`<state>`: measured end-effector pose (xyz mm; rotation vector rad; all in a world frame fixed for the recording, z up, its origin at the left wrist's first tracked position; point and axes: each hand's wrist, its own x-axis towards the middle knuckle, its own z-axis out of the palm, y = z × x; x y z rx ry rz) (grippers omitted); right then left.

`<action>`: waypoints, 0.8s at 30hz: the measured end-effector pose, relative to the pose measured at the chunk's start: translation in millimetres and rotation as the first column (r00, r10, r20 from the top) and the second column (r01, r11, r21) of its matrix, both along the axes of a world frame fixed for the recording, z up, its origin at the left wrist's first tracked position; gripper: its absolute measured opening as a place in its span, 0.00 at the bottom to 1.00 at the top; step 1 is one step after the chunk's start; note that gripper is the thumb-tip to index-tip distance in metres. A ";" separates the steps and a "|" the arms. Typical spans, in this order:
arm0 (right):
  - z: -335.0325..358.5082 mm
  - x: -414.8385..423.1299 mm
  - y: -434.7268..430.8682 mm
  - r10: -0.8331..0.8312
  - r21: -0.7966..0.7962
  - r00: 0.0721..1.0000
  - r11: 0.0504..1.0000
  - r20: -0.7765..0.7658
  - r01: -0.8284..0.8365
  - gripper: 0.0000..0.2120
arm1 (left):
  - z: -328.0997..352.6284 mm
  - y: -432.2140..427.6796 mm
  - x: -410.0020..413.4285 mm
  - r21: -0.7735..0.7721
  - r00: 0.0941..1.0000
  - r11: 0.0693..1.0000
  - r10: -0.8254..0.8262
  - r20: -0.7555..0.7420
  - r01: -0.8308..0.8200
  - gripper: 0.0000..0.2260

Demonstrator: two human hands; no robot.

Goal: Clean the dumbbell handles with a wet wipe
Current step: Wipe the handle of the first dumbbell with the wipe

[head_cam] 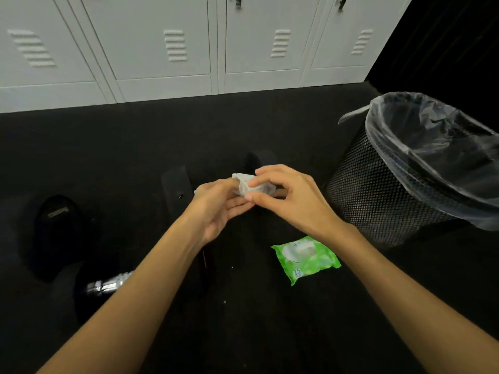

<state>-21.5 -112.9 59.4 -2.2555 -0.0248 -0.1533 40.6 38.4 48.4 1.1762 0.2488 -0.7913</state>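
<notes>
1. Both hands raised over the dark floor at scene centre, meeting on a folded white wet wipe.
2. Left hand: palm turned up, fingers loosely curled under and around the left end of the wipe, thumb on top; closed on it.
3. Right hand: thumb and forefinger pinching the right part of the wipe, other fingers arched above it.
4. Wipe held between the two hands, clear of the floor, partly bunched; right edge showing past the right fingertips.
5. Dumbbell A: on the floor at near left, well apart from both hands. Knurled metal handle visible just left of the left forearm; black head with a small label farther left.
6. Dumbbell B: directly beneath and beyond the hands. One black head visible just left of the left hand, second dark head at the far side above the wipe; handle mostly hidden by the hands.
7. Green wet wipe pack: flat on the floor, near side of the right hand, just right of the right wrist; "15" legible; flap state unclear.
8. Black mesh bin with clear liner standing at right, near the right hand, not touching.
9. Pale grey lockers along the far wall.
</notes>
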 end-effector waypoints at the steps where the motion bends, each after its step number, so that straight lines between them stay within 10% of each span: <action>1: -2.3 4.1 2.5 -0.006 0.018 1.000 1.000 -0.011 0.006 0.09 | 1.6 3.8 2.2 -0.009 1.000 1.000 -0.004 -0.013 0.003 0.11; 5: -12.4 24.9 10.7 -0.048 0.049 0.999 0.998 -0.006 0.048 0.06 | 8.5 15.4 10.7 -0.022 0.998 0.998 -0.059 0.035 0.059 0.13; 8: -17.9 41.2 13.2 -0.100 0.066 0.995 0.993 0.020 0.099 0.10 | 8.5 23.9 20.4 0.256 0.955 0.967 -0.093 0.281 0.018 0.14; 11: -27.9 58.7 12.5 -0.124 0.056 0.992 0.991 0.021 0.123 0.17 | -3.7 39.8 36.4 0.668 0.728 0.687 -0.298 0.618 -0.286 0.16; 15: -52.4 78.4 15.8 -0.102 -0.016 0.995 0.995 -0.023 0.102 0.13 | -42.3 59.8 65.0 0.800 0.676 0.484 -0.459 0.577 -0.354 0.26; 24: -98.0 88.5 28.9 0.073 -0.340 0.991 0.935 -0.108 -0.105 0.16 | -80.5 54.3 63.6 0.657 0.707 0.627 -0.230 0.669 -0.418 0.20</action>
